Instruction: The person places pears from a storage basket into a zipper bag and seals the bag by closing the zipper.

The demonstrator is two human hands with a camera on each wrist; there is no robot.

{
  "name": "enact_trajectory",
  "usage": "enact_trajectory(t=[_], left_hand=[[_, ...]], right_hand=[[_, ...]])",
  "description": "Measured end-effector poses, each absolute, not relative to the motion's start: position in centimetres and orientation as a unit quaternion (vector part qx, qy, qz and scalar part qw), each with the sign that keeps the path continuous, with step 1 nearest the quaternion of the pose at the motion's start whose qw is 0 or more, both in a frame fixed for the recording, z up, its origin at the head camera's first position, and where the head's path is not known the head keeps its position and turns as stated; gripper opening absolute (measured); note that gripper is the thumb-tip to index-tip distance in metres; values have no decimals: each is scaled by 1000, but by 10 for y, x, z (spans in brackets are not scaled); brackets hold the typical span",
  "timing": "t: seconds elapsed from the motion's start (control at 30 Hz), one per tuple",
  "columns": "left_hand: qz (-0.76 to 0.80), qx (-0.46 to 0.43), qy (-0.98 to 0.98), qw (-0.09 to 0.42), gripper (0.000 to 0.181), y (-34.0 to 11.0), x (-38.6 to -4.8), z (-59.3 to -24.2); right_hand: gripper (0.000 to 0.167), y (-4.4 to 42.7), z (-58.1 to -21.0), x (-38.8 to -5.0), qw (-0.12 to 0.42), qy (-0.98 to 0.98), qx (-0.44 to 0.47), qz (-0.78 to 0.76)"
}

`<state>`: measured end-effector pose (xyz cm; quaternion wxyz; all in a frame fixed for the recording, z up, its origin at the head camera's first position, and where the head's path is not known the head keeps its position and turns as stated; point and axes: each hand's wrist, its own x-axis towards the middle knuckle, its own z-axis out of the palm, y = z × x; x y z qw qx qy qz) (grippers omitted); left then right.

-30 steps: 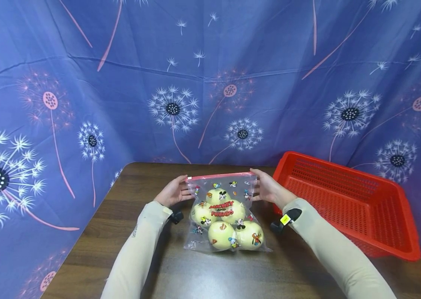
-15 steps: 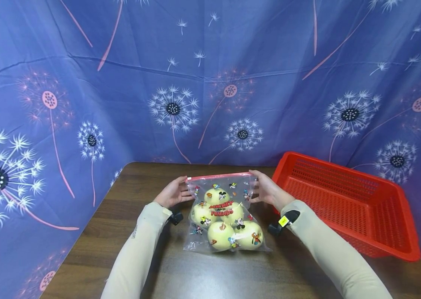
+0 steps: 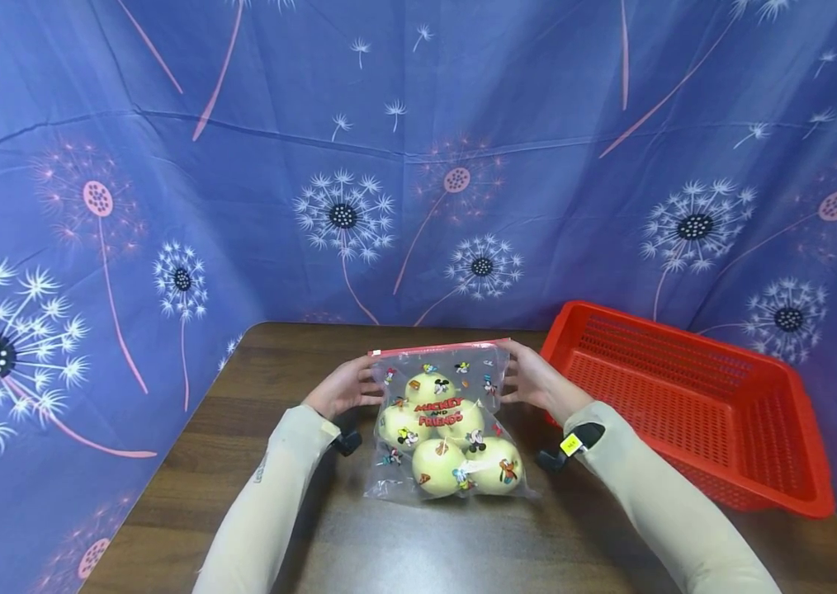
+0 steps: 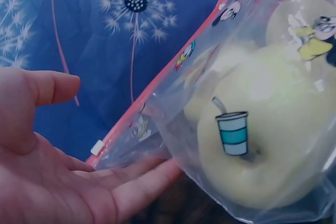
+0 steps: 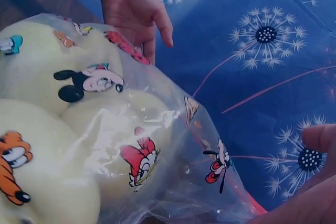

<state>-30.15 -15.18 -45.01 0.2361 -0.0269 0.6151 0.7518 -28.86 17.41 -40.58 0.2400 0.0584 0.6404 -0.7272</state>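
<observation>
A clear zip bag (image 3: 387,483) printed with cartoon characters lies on the table, its red zip strip (image 3: 441,348) at the far end. Several pale yellow-green round fruits (image 3: 438,469), looking like apples, fill it. My left hand (image 3: 344,388) is at the bag's upper left corner, by the white slider (image 4: 97,147); in the left wrist view its thumb stands off and the fingers extend under the bag. At the upper right corner is my right hand (image 3: 536,384). The right wrist view shows its thumb (image 5: 317,137) apart from the bag; its other fingers are partly hidden.
A red perforated plastic basket (image 3: 808,450) stands to the right, close to my right forearm. Behind the brown wooden table (image 3: 255,371) hangs a blue cloth (image 3: 404,82) with dandelion prints. Black straps with small devices are on both wrists.
My right thumb has come off the zip's right end, which now shows in front of the hand. My left hand has shifted slightly down. The bag has barely moved.
</observation>
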Motion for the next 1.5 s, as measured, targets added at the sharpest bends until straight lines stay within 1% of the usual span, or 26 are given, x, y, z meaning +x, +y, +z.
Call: enact_trajectory(t=[0.1,0.27,0.33,0.5,0.6,0.77,0.93,1.07,1.2,1.33,1.5], left_hand=[[742,-17,625,240,49,-150,-298,-448],[721,-6,645,254,51,-148,-289,-446],[709,3,655,262,54,-147,-286,-446],[677,4,686,266,68,-146,-280,-442],[646,4,717,263,75,-147,-275,-439],[602,19,759,247,80,-149,-266,-433],[571,66,789,219,82,-149,-259,-430],[509,77,834,198,82,-147,-252,-424],[421,68,886,183,87,-143,-243,-417],[319,69,932,159,89,-140,-233,-413],[257,85,955,125,92,-137,-223,-410]], right_hand=[[48,176,-404,-283,245,639,45,-728],[61,177,-400,-276,263,635,21,-727],[63,177,-398,-273,270,632,10,-726],[62,181,-395,-266,275,634,-10,-723],[66,184,-393,-260,283,643,-25,-711],[79,186,-389,-252,306,674,-71,-669],[79,187,-383,-240,308,735,-124,-591],[84,188,-377,-232,299,791,-151,-512],[86,189,-373,-226,279,831,-177,-447],[86,189,-370,-219,232,875,-205,-372],[87,188,-369,-211,170,919,-217,-282]])
